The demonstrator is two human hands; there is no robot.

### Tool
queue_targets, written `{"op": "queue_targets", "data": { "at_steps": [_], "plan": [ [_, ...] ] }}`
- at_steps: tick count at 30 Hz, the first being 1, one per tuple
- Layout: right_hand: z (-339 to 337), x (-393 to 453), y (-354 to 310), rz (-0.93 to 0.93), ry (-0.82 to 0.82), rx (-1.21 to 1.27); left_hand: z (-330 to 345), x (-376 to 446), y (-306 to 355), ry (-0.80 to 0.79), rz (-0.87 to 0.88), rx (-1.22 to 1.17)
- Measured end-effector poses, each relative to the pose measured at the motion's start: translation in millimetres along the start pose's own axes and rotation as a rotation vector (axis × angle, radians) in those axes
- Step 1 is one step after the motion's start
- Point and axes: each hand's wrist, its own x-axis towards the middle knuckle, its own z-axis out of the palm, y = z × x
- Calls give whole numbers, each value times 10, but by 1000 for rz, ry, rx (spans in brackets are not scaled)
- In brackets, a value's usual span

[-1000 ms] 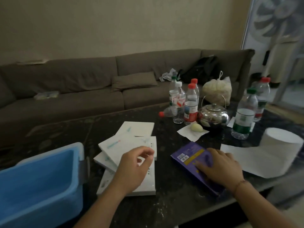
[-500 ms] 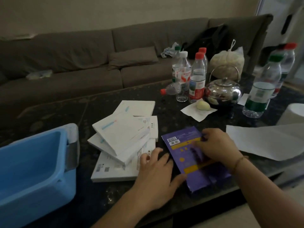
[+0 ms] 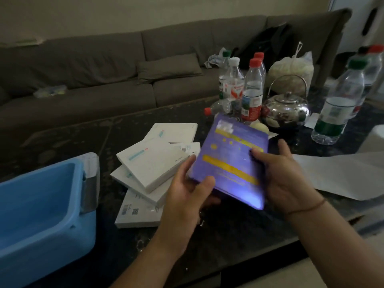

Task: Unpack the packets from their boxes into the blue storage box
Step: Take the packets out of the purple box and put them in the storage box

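Observation:
A flat purple box with yellow stripes is lifted off the dark table and tilted toward me. My left hand grips its lower left corner, thumb on top. My right hand holds its right edge, thumb on the face and fingers behind. To the left of the purple box lies a loose stack of white flat boxes. The blue storage box stands open at the table's left front corner, and the part of its inside that shows holds nothing.
Several water bottles, a steel kettle and a taller bottle crowd the table's back right. White paper lies at the right. A brown sofa runs behind the table. The table's front edge is close to me.
The purple box has been raised from the table and tilted up. My left hand moved from beside the white boxes onto its lower left corner, and my right hand shifted to its right edge.

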Motion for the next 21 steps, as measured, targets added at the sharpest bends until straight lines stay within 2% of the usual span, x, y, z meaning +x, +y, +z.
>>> {"op": "queue_targets", "data": {
  "at_steps": [2,4,8,11,13,15,18,21],
  "plan": [
    [76,-73,101,-9,-53,115,28,6,5,174,-4,-73],
    [68,-73,164,59,-48,139,3,25,24,335,-30,-106],
    [31,-65,129,106,-114,35,-181,106,146,447,40,-46],
    [-37,1,-22,58,-185,-182,-397,119,346,353,164,120],
    [-43,-24,-122,-95,-299,-381,-515,109,454,268,216,202],
    [-51,-83,-126,-184,-524,-560,-585,91,472,255,234,283],
    [58,-216,-46,-127,-817,-560,-571,55,441,202,204,391],
    [163,-292,49,-192,-784,-626,-600,60,412,189,187,396]
  ]
}}
